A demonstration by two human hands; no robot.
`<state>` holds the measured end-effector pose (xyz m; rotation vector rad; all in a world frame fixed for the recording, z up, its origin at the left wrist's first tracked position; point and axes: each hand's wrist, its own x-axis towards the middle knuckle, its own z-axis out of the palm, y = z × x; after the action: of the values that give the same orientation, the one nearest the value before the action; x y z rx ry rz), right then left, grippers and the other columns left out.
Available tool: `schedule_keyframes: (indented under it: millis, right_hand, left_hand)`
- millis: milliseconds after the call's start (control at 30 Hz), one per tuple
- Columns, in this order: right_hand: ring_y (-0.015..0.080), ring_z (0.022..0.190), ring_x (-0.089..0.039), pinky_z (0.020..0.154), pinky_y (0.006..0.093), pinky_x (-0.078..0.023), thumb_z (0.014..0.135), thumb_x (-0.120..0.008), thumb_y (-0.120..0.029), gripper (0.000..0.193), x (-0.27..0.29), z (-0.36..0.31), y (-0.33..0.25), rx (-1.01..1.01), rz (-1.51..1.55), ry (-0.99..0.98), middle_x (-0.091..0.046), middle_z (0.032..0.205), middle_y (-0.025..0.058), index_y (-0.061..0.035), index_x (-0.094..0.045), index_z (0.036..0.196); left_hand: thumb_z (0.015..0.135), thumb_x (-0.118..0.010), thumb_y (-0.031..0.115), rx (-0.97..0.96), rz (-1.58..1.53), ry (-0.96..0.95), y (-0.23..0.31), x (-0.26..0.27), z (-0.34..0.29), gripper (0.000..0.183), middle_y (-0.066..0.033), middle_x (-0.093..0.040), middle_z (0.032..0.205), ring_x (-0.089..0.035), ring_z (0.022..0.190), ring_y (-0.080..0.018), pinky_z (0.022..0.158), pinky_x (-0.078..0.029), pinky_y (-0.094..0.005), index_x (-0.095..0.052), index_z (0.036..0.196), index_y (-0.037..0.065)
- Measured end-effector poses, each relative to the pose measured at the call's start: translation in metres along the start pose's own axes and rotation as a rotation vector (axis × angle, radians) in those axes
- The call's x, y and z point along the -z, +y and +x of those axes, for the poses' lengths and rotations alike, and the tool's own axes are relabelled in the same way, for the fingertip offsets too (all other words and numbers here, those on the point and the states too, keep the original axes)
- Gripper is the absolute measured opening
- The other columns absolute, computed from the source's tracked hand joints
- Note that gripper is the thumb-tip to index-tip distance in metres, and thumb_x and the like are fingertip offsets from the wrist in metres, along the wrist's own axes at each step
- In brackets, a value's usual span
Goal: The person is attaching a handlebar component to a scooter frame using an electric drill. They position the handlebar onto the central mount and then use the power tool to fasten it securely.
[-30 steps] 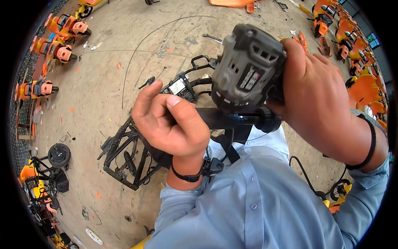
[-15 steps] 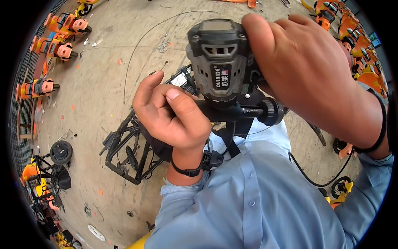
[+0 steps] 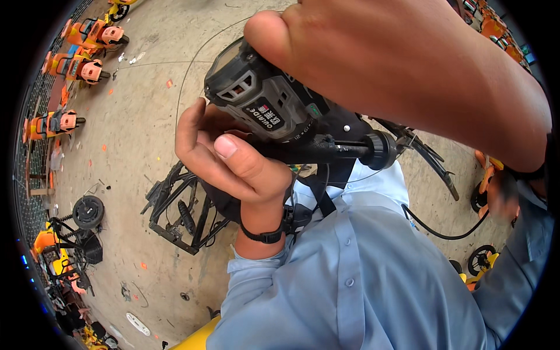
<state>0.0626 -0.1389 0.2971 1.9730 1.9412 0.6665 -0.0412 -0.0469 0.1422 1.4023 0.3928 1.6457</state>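
Observation:
My right hand [image 3: 332,41] grips a grey-and-black cordless drill [image 3: 274,96], which tilts with its top end to the upper left. The drill's handle and tip are hidden from me. Just below it runs a black tube [image 3: 338,153] with a ribbed round black knob [image 3: 382,150] at its right end. My left hand [image 3: 233,157] curls beside the drill and over the tube's left end, palm up, thumb laid across. What its fingers close on, if anything, is hidden. A black vehicle frame [image 3: 184,216] lies beyond my left forearm.
Orange scooters [image 3: 79,67] stand along the left wall. A loose black wheel [image 3: 87,213] and stripped parts sit lower left. A black cable [image 3: 449,236] loops right of my shirt. A blurred hand-like shape [image 3: 503,195] is at the right.
My right hand and the drill have swung left, and the drill has gone from upright to tilted. My left hand has shifted slightly left. A blurred hand-like shape has appeared at the right.

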Motion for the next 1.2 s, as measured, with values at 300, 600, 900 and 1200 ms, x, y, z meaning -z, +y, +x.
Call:
schedule_keyframes:
  millis: [300,600,900,1200]
  right_hand:
    - [0.031,0.083,-0.066,0.077,0.0383,-0.049,0.057,-0.086,-0.011,0.076,-0.011,0.02,0.01,0.061,0.142,-0.023,-0.065,0.084,0.0108,-0.0001,-0.048,0.121]
    - [0.0314,0.084,-0.066,0.077,0.0386,-0.049,0.057,-0.086,-0.011,0.076,-0.041,0.048,0.01,0.114,0.377,-0.149,-0.065,0.085,0.0112,-0.0003,-0.048,0.122]
    - [0.0318,0.084,-0.066,0.076,0.0388,-0.05,0.057,-0.086,-0.011,0.077,-0.07,0.074,0.005,0.143,0.503,-0.243,-0.066,0.086,0.0115,-0.0006,-0.048,0.123]
    - [0.0322,0.084,-0.066,0.076,0.0391,-0.05,0.057,-0.086,-0.011,0.078,-0.071,0.082,0.005,0.157,0.528,-0.264,-0.066,0.086,0.0119,-0.0008,-0.048,0.124]
  left_hand:
    - [0.095,-0.062,0.05,-0.034,-0.075,-0.254,0.001,0.002,0.011,0.095,-0.0267,-0.05,0.135,-0.056,0.118,-0.0295,0.096,-0.047,-0.0372,-0.017,0.156,-0.006]
    - [0.086,-0.077,0.047,-0.115,-0.098,-0.274,-0.008,0.002,0.019,0.103,-0.0234,-0.038,0.151,-0.047,0.132,-0.0319,0.11,-0.04,-0.042,-0.021,0.154,-0.007]
    - [0.077,-0.084,0.046,-0.083,-0.09,-0.183,-0.006,0.005,0.017,0.102,-0.021,-0.046,0.138,-0.05,0.125,-0.0302,0.107,-0.041,-0.0427,-0.031,0.146,-0.007]
    - [0.077,-0.084,0.045,-0.061,-0.087,-0.141,-0.007,0.005,0.016,0.102,-0.0211,-0.046,0.137,-0.052,0.123,-0.0293,0.107,-0.042,-0.0422,-0.03,0.145,-0.008]
